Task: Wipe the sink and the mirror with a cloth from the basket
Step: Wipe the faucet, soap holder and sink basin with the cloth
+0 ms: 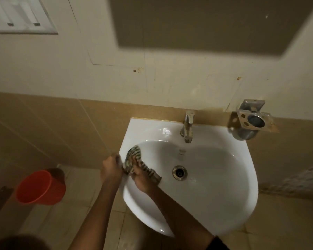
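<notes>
White wall-mounted sink (215,204) occupies centre-right of view, its far edge against a tan tiled band. Striped cloth (135,159) lies bunched on the left inner slope of the basin, just inside the left rim, with one end trailing right toward the drain (179,173) but stopping short of it. Right hand (143,179) is closed over the near part of the cloth, fingers curled down into the fabric, pressing it on the porcelain; its forearm crosses the near-left rim of the sink. Left hand (111,167) sits at the left rim just beside the cloth, fingers bent; it touches the cloth's left edge, but whether it grips the cloth or the rim I cannot tell. Metal tap (187,128) stands at the far middle of the sink, spout over the basin, well apart from both hands. A metal holder (251,120) is fixed to the wall right of the tap. Mirror (206,24) hangs on the far wall above the sink, dark and blurred. A switch plate (20,15) is at far left on the wall. An orange bucket (41,187) stands on the floor left of the sink, near the left forearm.
</notes>
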Motion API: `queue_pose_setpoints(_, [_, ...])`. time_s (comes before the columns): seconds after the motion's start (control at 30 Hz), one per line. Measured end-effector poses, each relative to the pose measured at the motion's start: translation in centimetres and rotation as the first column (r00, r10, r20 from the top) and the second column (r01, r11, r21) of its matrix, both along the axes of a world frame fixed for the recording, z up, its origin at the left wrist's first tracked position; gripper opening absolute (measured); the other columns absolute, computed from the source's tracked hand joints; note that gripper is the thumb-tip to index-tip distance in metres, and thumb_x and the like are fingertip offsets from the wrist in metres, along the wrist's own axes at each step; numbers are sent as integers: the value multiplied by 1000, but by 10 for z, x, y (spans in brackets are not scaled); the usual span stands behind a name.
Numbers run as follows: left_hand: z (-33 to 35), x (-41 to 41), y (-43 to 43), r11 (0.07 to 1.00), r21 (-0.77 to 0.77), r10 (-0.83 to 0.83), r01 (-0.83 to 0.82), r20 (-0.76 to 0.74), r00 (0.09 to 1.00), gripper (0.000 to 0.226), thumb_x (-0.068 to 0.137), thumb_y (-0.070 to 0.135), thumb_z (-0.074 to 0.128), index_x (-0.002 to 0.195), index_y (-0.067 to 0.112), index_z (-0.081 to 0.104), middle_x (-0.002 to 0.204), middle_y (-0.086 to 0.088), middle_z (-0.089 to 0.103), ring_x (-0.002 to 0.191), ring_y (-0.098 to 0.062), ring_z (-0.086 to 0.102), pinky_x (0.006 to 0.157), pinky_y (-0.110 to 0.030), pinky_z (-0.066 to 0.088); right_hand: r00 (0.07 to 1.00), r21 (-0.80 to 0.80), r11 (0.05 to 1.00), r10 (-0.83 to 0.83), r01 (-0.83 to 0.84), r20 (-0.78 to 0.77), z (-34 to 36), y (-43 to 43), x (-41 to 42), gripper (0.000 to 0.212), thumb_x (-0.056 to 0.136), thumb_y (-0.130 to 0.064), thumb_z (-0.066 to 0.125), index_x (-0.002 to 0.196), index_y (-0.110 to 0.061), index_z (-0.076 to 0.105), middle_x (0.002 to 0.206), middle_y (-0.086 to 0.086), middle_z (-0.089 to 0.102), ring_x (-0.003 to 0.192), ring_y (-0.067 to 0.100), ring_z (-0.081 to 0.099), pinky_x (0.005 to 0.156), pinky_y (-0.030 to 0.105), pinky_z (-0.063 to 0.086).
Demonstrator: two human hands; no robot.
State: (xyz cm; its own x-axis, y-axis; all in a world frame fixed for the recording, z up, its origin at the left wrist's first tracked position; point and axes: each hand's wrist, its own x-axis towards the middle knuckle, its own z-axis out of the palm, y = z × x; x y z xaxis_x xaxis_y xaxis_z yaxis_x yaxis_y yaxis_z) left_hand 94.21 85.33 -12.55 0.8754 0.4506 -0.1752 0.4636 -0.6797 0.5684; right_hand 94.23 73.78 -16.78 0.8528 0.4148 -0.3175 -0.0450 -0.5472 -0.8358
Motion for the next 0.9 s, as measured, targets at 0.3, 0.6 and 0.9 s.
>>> queue_pose_setpoints(0.3, [-4,1,9,997,-27,-75,73,-60,995,56,66,-2,73,120,8,60,115,-16,68,102,-33,65,88,-40,53,953,-396,875,-197,277,230,-65,-53,25,74,84,-4,27,148,-34,5,156,-10,-7,146,22,0,116,54,-3])
queue_pose_setpoints(0.6, [-6,1,10,998,-34,-58,56,-54,997,50,69,1,72,117,9,59,115,-14,66,102,-33,63,84,-37,50,848,-516,712,-528,476,53,-62,-51,20,64,92,-26,24,148,-7,1,155,24,5,141,42,8,114,49,7])
queue_pose_setpoints(0.9, [0,9,7,992,61,-105,112,-113,988,38,73,0,71,108,1,58,115,-20,62,103,-37,60,80,-41,49,998,-463,884,64,-63,-13,-36,-41,-56,56,93,-16,15,148,-12,11,157,11,13,145,26,5,117,36,-4])
